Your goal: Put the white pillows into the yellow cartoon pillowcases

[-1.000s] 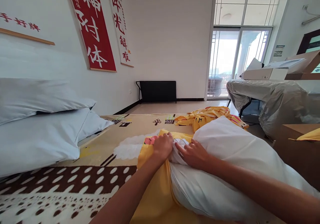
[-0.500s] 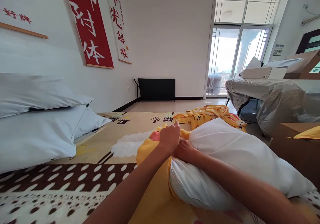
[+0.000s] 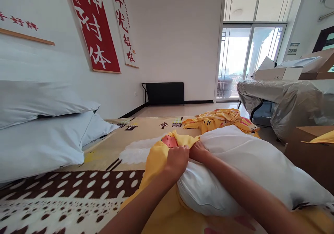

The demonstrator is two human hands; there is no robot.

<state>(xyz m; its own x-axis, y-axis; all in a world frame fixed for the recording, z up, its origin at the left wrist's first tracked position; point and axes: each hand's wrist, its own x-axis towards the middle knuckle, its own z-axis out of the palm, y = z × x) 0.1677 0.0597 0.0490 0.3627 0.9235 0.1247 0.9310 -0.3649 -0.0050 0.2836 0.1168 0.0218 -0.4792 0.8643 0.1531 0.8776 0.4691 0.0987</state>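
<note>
A plump white pillow (image 3: 242,157) lies in front of me, its near left end against a yellow pillowcase (image 3: 156,157) with a pink patch. My left hand (image 3: 179,161) is closed in a fist on the pillowcase's opening edge. Just to its right, my right hand (image 3: 198,151) presses into a fold of the pillow at the opening, closed on it; its fingertips are hidden by cloth and pillow. Part of the yellow cloth runs beneath the pillow and my left forearm.
White pillows (image 3: 44,140) are stacked on the left. Crumpled yellow printed cloth (image 3: 221,119) lies beyond the pillow on a patterned blanket (image 3: 109,185). To the right stand a cardboard box (image 3: 308,157) and a plastic-covered table (image 3: 284,91) bearing boxes.
The pillowcase edge has been lifted and spread, showing more of its pink patch. My left hand has dropped slightly, and my right hand has shifted a little right and away from it.
</note>
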